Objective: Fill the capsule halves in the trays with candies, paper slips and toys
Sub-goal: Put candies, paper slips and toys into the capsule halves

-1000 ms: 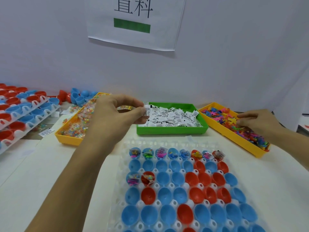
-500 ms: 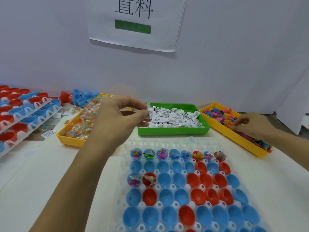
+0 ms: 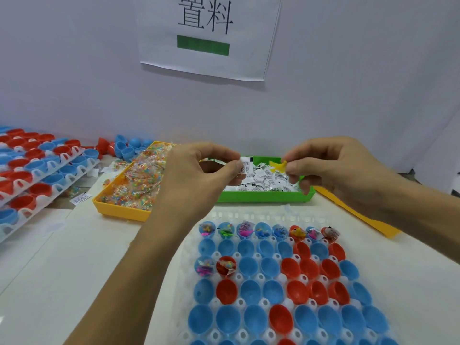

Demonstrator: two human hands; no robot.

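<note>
My left hand (image 3: 199, 178) pinches a white paper slip (image 3: 246, 166) over the green tray (image 3: 261, 196) of slips. My right hand (image 3: 333, 170) pinches a small yellow toy (image 3: 276, 165) close beside it, the two hands almost meeting. Below them lies a white capsule tray (image 3: 249, 215) with blue and red capsule halves (image 3: 249, 267). The far row and two halves at the left of the third row hold candy, slips and toys; the others look empty.
A yellow tray of wrapped candies (image 3: 132, 185) stands at the left. Another yellow tray (image 3: 358, 215) shows its edge under my right forearm. Stacked trays of red and blue halves (image 3: 37, 170) sit far left, with loose halves (image 3: 124, 148) behind. A paper sign (image 3: 206, 33) hangs on the wall.
My right hand has left the yellow toy tray and swung left with a yellow toy to meet my left hand, which still holds the slip over the green tray.
</note>
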